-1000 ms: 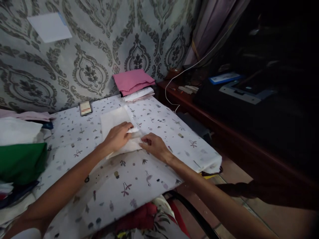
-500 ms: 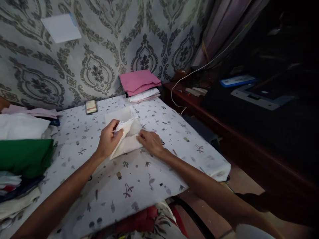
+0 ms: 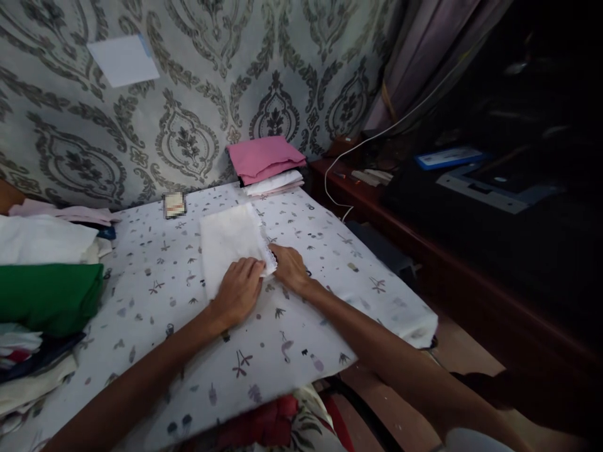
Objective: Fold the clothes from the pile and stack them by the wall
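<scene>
A white cloth (image 3: 230,235) with a lace edge lies folded flat on the patterned white sheet (image 3: 254,351). My left hand (image 3: 239,290) rests on its near edge, fingers together and pressed down on the fabric. At the near right corner, beside the lace, my right hand (image 3: 288,267) has its fingers closed at the cloth's edge; its fingertips are partly hidden.
A pink folded cloth (image 3: 266,157) tops a small stack by the wall. Clothes, including a green one (image 3: 51,295), are piled at the left. A blurred small box (image 3: 174,205) sits near the wall. Dark red furniture (image 3: 424,257) stands at the right.
The cloth's near part has been folded over and now lies flat. My left hand has moved down and right, from gripping a raised flap to pressing on the cloth. My right hand has barely moved.
</scene>
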### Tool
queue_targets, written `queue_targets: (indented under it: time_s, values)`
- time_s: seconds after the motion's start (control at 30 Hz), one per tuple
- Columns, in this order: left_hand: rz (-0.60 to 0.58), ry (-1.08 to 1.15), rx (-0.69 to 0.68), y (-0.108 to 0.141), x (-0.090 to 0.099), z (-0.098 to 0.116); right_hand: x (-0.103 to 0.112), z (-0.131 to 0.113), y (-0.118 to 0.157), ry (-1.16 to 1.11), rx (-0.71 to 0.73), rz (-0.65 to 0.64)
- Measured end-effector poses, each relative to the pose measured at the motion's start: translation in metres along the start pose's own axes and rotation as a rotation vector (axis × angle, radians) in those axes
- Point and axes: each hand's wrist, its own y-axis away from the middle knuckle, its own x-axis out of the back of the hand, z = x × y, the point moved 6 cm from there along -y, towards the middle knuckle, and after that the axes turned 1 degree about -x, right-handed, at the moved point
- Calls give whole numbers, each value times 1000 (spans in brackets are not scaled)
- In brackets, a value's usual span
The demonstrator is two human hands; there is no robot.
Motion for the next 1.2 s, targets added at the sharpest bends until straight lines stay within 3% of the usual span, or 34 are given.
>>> queue_targets:
  time_s: [0.23,0.47,0.6,0.7,0.83,0.93,1.2]
  values:
    - [2,-179,-21,1,12,0,0,16,-7,-280,54,96]
    - [-146,-223,-49,-10,-5,8,4,31,-19,-523,66,69]
    - [-142,-101,-72,-9,0,10,18,23,-41,-367,101,139]
    - [-102,-49,-103,-10,6,7,21,7,-80,-153,74,142]
    - [-72,-109,-108,-15,2,4,11,-6,-147,21,-89,67]
    - [-53,-147,-113,-14,-6,4,-2,-12,-180,54,-111,21]
    - [-56,-54,-95,-5,-16,8,-22,-15,-191,128,21,94]
